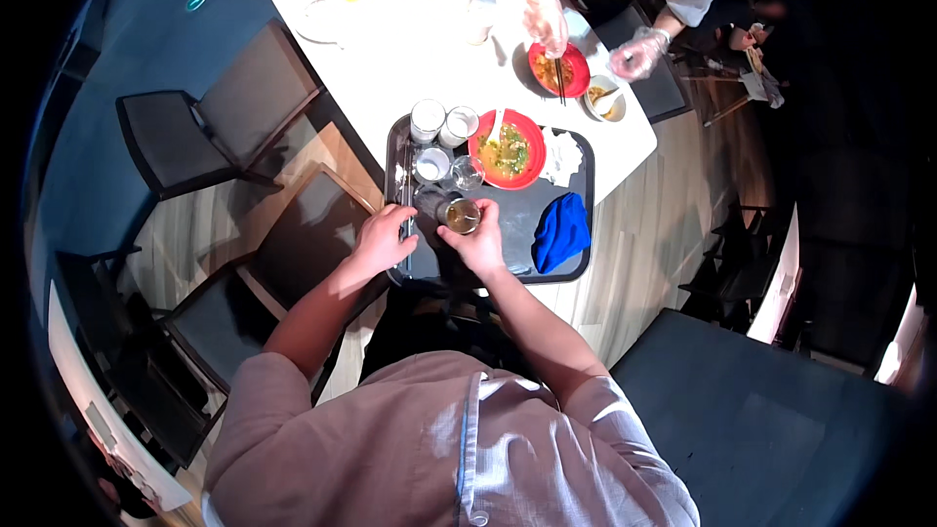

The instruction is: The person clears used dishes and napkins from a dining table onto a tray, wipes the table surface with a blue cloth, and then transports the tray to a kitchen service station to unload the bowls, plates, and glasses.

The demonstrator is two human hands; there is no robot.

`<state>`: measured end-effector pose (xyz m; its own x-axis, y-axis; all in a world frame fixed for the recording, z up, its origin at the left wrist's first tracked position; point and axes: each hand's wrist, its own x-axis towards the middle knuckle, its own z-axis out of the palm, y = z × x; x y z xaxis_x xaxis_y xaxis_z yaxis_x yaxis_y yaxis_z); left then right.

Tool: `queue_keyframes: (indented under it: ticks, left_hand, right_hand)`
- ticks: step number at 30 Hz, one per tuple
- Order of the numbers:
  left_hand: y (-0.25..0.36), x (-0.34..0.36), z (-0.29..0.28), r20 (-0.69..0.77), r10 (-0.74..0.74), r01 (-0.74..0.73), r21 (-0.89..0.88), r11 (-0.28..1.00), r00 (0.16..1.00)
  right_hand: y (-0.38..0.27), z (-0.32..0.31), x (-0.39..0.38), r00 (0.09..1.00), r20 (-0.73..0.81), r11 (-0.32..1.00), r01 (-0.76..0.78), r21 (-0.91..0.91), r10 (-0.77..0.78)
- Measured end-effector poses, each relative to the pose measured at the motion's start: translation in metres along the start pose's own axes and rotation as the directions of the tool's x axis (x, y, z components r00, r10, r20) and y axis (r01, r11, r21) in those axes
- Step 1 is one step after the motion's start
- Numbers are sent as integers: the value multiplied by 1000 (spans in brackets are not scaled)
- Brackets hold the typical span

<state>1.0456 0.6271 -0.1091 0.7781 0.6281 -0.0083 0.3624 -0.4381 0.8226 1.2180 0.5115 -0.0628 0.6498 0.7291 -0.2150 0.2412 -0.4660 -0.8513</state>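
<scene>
My right hand [478, 246] is closed around a clear glass [462, 216] with some brown liquid in it, above the dark serving tray [498, 234]. At the tray's left edge is my left hand [383, 239], its thumb and fingers apart beside a thin dark stick-like thing. Just beyond the held glass stand several glasses [427, 121], some with whitish contents. A red bowl [535, 176] of soup with a white spoon [497, 124] sits at the tray's far side. Crumpled white tissues [560, 158] and a blue cloth [561, 232] lie to the right.
The tray overlaps the near part of a white table [429, 29]. Across it, a person's gloved hand [547, 24] holds chopsticks [560, 83] over another red bowl [576, 65]; a small white bowl [610, 109] stands beside it. Chairs [256, 88] stand left; a dark table [742, 420] lower right.
</scene>
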Motion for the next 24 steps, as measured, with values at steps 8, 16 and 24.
queue_keyframes:
  ticks: [8, 16, 24]
  left_hand:
    - [16, 11, 17, 42, -100, 101, -30, 994, 994]
    - [6, -5, 27, -79, -217, 189, -270, 944, 973]
    - [-21, -58, 20, -51, -373, 338, -329, 882, 926]
  right_hand:
    - [13, 38, 9, 980, 106, 899, -198, 391, 169]
    - [63, -6, -3, 931, 350, 904, -233, 358, 102]
    - [108, -95, -16, 905, 369, 868, -349, 354, 213]
